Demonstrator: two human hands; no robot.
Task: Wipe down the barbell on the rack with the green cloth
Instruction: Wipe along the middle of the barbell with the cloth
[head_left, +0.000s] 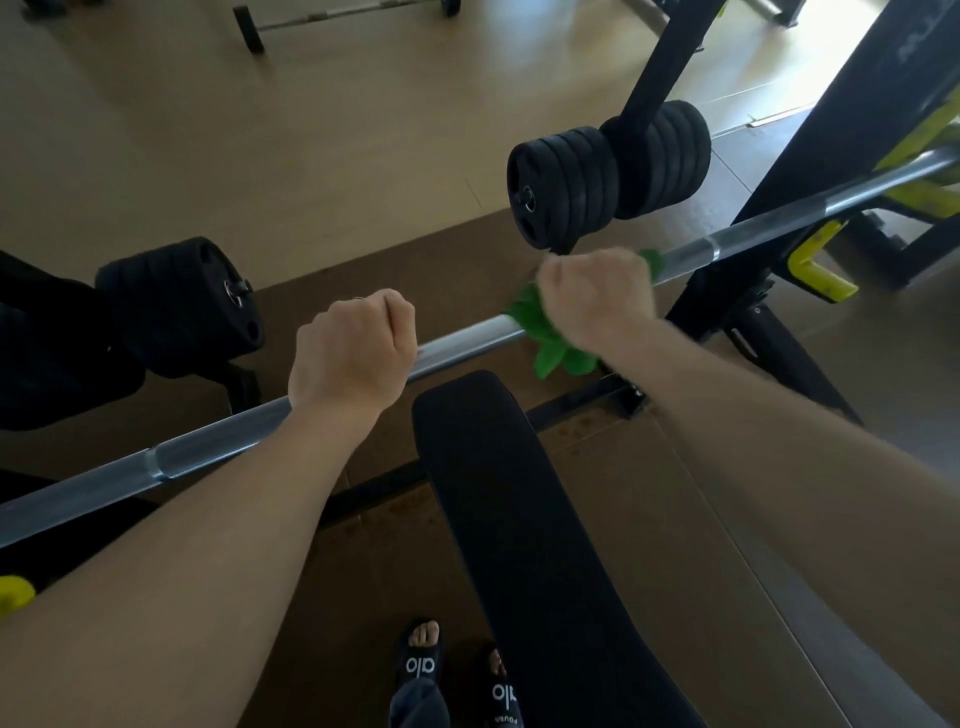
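Both forearms reach over the bench (519, 493) to the racked barbell (467, 338), left hand (348, 353) clenched bare on it, right hand (597, 296) fisting the green cloth (550, 353) around the shaft farther right; best slid with steady pressure.

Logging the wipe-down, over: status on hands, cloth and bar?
Left hand closed bare on the barbell. Right hand closed on the green cloth, wrapped round the bar. Nothing blocking the shaft.

both arms outstretched — left hand (352, 354), right hand (597, 296) fisted
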